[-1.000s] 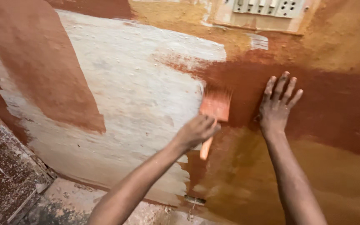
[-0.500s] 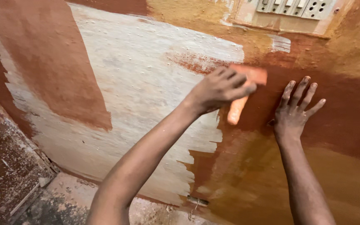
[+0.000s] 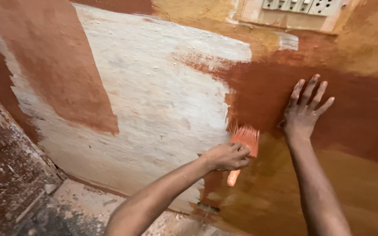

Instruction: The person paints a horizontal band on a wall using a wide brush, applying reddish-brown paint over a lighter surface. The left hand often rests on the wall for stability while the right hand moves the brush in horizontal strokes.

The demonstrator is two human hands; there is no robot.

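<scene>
Against the wall [image 3: 154, 109], the left hand [image 3: 229, 156] grips an orange paintbrush [image 3: 243, 144] (bristles up) at the edge between white plaster and reddish-brown paint. Just right, the right hand [image 3: 303, 116] presses flat, fingers spread, holding nothing.

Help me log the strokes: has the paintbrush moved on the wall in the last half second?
Yes. The paintbrush in the left hand has come down, away from the switch panel at the top, and now sits lower than the right hand pressed flat on the wall.
</scene>
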